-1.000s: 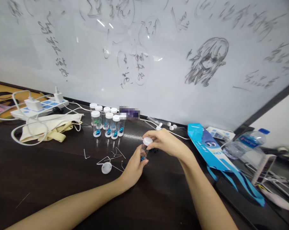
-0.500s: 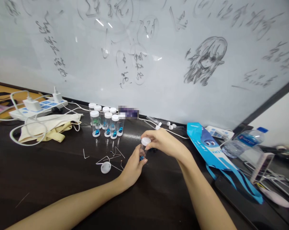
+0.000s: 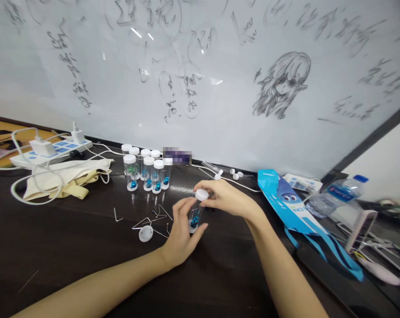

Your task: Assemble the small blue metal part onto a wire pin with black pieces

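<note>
Clear tube [image 3: 195, 217], cylindrical, slightly tilted, between both hands; whether its base touches the glossy dark table [image 3: 120, 274] is unclear. Blue bits inside, too small to identify. Right hand [image 3: 221, 197] pinches its smooth white cap [image 3: 201, 194]. Left hand [image 3: 182, 230] spread wide beside the tube; contact hard to tell. Clustered capped tubes [image 3: 148, 174]: rear ones partly hidden.

Looks forward and down from head height, over both forearms [image 3: 120, 274], at the table [image 3: 200, 287]. Faces the whiteboard [image 3: 233, 137]. Sits near enough to take in left hand [image 3: 179, 236] and right hand [image 3: 227, 199] just below mid-frame. Spans wide, from power strip [image 3: 61, 149] at left to bottle [image 3: 342, 191] at right.
</note>
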A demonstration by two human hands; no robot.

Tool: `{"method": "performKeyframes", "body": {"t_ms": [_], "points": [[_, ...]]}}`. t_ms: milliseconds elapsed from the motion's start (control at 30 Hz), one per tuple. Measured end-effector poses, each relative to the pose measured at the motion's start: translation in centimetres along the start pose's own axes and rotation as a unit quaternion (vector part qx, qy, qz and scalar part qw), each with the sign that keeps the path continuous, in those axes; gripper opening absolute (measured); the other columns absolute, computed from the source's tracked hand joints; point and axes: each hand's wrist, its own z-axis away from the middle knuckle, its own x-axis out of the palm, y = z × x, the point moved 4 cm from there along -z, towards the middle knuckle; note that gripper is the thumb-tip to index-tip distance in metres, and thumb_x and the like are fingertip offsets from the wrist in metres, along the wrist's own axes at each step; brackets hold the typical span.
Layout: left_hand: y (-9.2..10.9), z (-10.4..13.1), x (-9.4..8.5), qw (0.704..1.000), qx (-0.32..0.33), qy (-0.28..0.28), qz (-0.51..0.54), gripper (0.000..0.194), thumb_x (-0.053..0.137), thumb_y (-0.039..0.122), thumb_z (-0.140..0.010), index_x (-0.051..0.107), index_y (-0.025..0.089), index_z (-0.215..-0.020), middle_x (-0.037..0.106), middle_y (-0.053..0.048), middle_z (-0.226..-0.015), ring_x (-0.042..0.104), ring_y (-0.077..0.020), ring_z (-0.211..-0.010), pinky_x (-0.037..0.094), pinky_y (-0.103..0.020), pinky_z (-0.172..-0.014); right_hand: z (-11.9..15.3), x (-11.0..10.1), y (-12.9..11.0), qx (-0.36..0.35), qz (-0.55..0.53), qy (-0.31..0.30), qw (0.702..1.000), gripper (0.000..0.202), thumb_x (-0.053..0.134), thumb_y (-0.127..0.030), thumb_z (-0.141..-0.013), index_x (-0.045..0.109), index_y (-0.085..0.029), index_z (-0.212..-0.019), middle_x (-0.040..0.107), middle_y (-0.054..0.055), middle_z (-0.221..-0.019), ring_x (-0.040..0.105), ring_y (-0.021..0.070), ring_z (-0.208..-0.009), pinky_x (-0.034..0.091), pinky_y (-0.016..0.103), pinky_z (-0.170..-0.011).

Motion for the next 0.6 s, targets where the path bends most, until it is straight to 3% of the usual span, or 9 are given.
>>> {"method": "performKeyframes", "body": {"t_ms": [100, 133, 200, 233, 267, 333, 600], "points": [[2.2, 1.3, 0.3, 0.974, 0.213, -0.071, 0.029, 0.06, 0.057, 0.013, -0.085, 0.036, 0.033, -0.138, 0.055, -0.009, -0.111, 0.056, -0.028, -0.111, 0.044, -0.051, -0.098, -0.2, 0.3, 0.0, -0.003, -0.007, 0.015, 1.0, 0.028, 0.065, -0.012, -0.078, 0.065, -0.022, -0.105, 0.068, 0.001, -0.092, 0.061, 0.016, -0.077, 0.043, 0.026, -0.068], [2.8, 1.9, 0.8, 0.951, 0.271, -0.14, 0.04, 0.053, 0.056, 0.012, -0.085, 0.044, 0.035, -0.131, 0.059, -0.006, -0.103, 0.06, -0.026, -0.104, 0.047, -0.048, -0.096, -0.4, 0.4, -0.1, -0.004, -0.008, 0.029, 1.0, 0.027, 0.065, -0.013, -0.079, 0.065, -0.022, -0.104, 0.068, 0.001, -0.092, 0.061, 0.0162, -0.077, 0.043, 0.026, -0.068], [3.8, 3.2, 2.0, 0.878, 0.365, -0.305, 0.053, 0.033, 0.058, 0.019, -0.085, 0.06, 0.038, -0.112, 0.065, -0.003, -0.095, 0.064, -0.0234, -0.096, 0.052, -0.04, -0.091, -1.0, 0.6, 0.0, -0.004, -0.005, 0.079, 0.997, 0.027, 0.064, -0.016, -0.08, 0.063, -0.022, -0.107, 0.068, 0.002, -0.095, 0.061, 0.0171, -0.078, 0.044, 0.027, -0.07], [4.2, 3.7, 2.2, 0.844, 0.406, -0.343, 0.069, 0.022, 0.059, 0.024, -0.084, 0.064, 0.038, -0.101, 0.067, -0.002, -0.09, 0.065, -0.0228, -0.09, 0.054, -0.037, -0.086, -1.4, 0.7, 0.0, -0.003, -0.003, 0.111, 0.994, 0.029, 0.063, -0.017, -0.081, 0.062, -0.022, -0.109, 0.068, 0.003, -0.097, 0.061, 0.0176, -0.079, 0.044, 0.028, -0.071], [4.6, 4.0, 2.3, 0.818, 0.441, -0.361, 0.079, 0.018, 0.058, 0.024, -0.085, 0.066, 0.038, -0.094, 0.068, -0.001, -0.089, 0.065, -0.0219, -0.087, 0.054, -0.035, -0.081, -1.9, 0.9, 0.1, 0.0, -0.001, 0.143, 0.99, 0.032, 0.062, -0.017, -0.082, 0.06, -0.022, -0.113, 0.067, 0.004, -0.1, 0.061, 0.0181, -0.08, 0.044, 0.029, -0.073], [5.1, 4.1, 2.4, 0.796, 0.484, -0.354, 0.076, 0.017, 0.053, 0.023, -0.087, 0.066, 0.035, -0.087, 0.07, -0.002, -0.091, 0.065, -0.0219, -0.086, 0.053, -0.034, -0.079, -3.3, 1.6, 0.5, 0.01, 0.007, 0.18, 0.984, 0.04, 0.06, -0.016, -0.083, 0.054, -0.021, -0.122, 0.066, 0.005, -0.102, 0.061, 0.0184, -0.08, 0.045, 0.031, -0.076], [4.8, 3.7, 2.5, 0.803, 0.491, -0.336, -0.012, 0.019, 0.048, 0.022, -0.09, 0.064, 0.033, -0.094, 0.07, -0.004, -0.093, 0.064, -0.0225, -0.088, 0.049, -0.035, -0.083, -8.7, 3.2, 1.8, 0.039, 0.039, 0.215, 0.975, 0.048, 0.063, -0.016, -0.08, 0.049, -0.018, -0.126, 0.066, 0.007, -0.094, 0.061, 0.025, -0.088, 0.043, 0.035, -0.079]]}}
